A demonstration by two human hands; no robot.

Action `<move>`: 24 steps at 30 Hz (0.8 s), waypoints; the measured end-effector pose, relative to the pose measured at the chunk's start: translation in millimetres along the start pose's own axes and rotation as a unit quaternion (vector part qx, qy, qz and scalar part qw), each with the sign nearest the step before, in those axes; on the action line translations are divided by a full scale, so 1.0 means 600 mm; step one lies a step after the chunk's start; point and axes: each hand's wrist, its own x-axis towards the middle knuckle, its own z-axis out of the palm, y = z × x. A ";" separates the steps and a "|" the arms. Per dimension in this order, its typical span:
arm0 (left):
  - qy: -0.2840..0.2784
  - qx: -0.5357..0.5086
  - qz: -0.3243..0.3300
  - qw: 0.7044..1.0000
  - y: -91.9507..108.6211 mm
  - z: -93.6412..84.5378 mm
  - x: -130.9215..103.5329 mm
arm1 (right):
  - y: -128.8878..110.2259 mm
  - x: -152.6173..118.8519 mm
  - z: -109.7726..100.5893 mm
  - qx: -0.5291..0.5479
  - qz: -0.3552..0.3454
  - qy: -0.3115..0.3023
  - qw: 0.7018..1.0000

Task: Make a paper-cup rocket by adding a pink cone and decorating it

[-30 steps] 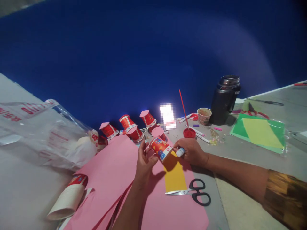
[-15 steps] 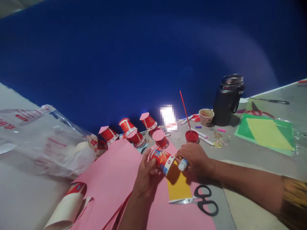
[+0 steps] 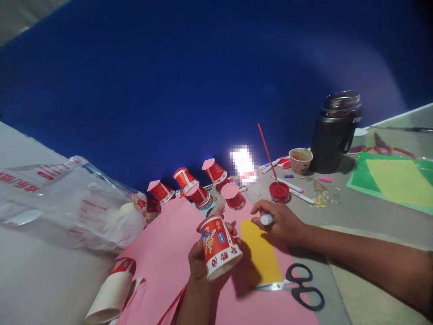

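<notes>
My left hand (image 3: 197,259) is wrapped around a red printed paper cup (image 3: 216,241), tilted with its white open rim facing down and toward me. To the right, my right hand (image 3: 280,223) holds a small white-ended tube (image 3: 267,219), with its index finger stretched out, apart from the cup. Below that hand lies a strip of yellow paper (image 3: 264,257) on pink paper (image 3: 233,307). Black-handled scissors (image 3: 287,285) rest across the yellow strip's near end. Just beyond the held cup stands another red cup (image 3: 236,204) with a pink paper disc (image 3: 230,190) on its top.
Several upturned red cups (image 3: 198,195) stand along the blue wall. A paint pot (image 3: 279,193) with a red stick, a paper cup (image 3: 301,164) and a black flask (image 3: 333,140) are at the back right. Plastic wrapping (image 3: 67,194) and stacked cups (image 3: 115,289) lie left.
My left hand has drawn the cup toward me and turned it to a different side. My right hand has come away from the cup's rim, with the tube still held. The view has shifted slightly.
</notes>
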 end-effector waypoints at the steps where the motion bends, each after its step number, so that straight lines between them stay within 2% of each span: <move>1: -0.001 0.003 0.004 1.000 -0.002 0.002 -0.001 | 0.004 0.003 0.001 0.005 0.017 0.000 1.000; 4: -0.011 -0.001 0.003 1.000 -0.006 0.001 0.005 | 0.009 0.013 0.000 0.037 0.055 -0.006 0.998; 8: -0.048 -0.031 -0.032 0.998 -0.002 -0.010 0.015 | 0.004 0.021 -0.006 0.072 0.099 -0.023 0.992; 14: -0.123 -0.116 -0.057 0.984 0.007 -0.029 0.023 | -0.030 0.022 -0.008 -0.043 0.114 -0.072 0.990; 16: -0.092 -0.116 -0.060 0.987 0.008 -0.029 0.028 | -0.044 0.029 -0.023 -0.057 0.121 -0.085 0.987; 19: 0.007 -0.061 -0.035 0.997 0.005 -0.011 0.030 | -0.057 0.043 -0.072 -0.073 0.139 -0.058 0.986; 21: 0.062 0.009 -0.009 0.998 0.000 0.014 0.025 | -0.051 0.048 -0.116 -0.093 0.152 -0.030 0.984; 24: 0.115 0.132 0.001 0.985 -0.010 0.055 0.016 | -0.018 0.036 -0.170 -0.238 0.197 0.011 0.951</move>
